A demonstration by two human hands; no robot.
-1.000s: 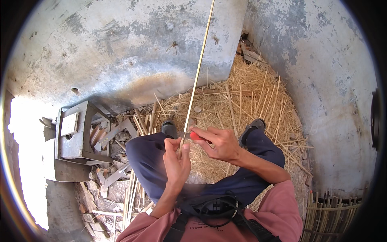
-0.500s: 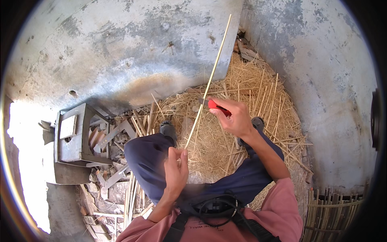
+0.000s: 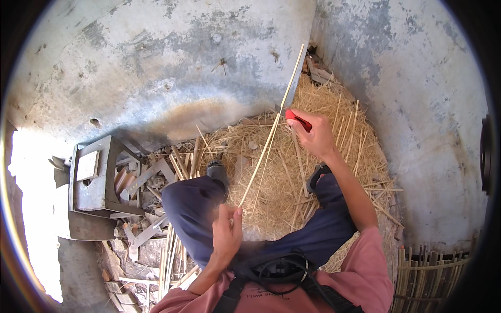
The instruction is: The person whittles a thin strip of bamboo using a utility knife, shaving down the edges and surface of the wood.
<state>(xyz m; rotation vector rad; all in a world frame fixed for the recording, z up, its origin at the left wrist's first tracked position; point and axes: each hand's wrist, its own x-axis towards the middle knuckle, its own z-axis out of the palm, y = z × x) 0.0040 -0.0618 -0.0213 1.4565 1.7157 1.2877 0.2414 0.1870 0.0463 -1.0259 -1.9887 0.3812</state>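
My left hand (image 3: pixel 226 235) is closed in a pinch on the near end of a long, thin, pale stick (image 3: pixel 257 168), which looks like bamboo or cane. The stick slants up and away to the right. My right hand (image 3: pixel 316 136) grips a utility knife (image 3: pixel 298 120) with a red handle. Its grey blade lies against the upper part of the stick. A narrow sliver (image 3: pixel 267 155) hangs off the stick just below the blade.
Straw-like shavings (image 3: pixel 271 193) cover the floor between my feet, with loose sticks (image 3: pixel 350 125) on the right. A wooden frame box (image 3: pixel 94 175) and scrap wood stand at left. Walls (image 3: pixel 156 57) rise ahead and right. A bundle of upright sticks (image 3: pixel 430 279) stands lower right.
My right hand with the knife has moved farther up along the stick, away from my left hand. The stick and left hand have come slightly nearer, and a sliver now hangs from the stick.
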